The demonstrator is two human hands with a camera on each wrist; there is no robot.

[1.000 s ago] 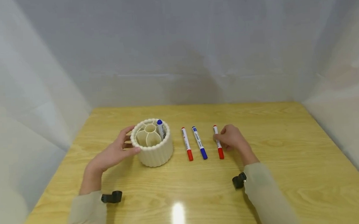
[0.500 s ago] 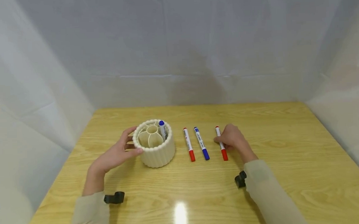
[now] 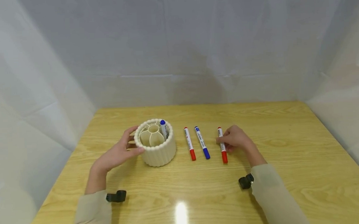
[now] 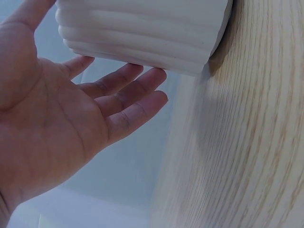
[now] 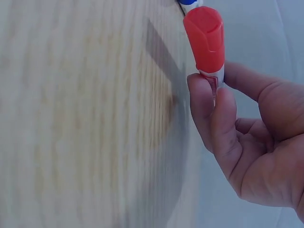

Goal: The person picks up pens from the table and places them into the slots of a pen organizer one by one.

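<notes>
Three markers lie side by side on the table (image 3: 201, 191), caps toward the near edge: a red one (image 3: 189, 148), a blue one (image 3: 202, 146), and the rightmost red marker (image 3: 222, 145), a little apart from the other two. The right hand (image 3: 236, 139) pinches that rightmost marker between thumb and fingertips (image 5: 211, 109), at the barrel just behind the cap. To the left stands the ribbed holder (image 3: 156, 143) with a blue marker (image 3: 164, 128) upright in its far right compartment. The left hand (image 3: 116, 154) rests against the holder's left side, fingers (image 4: 121, 92) straight and relaxed along the wall.
</notes>
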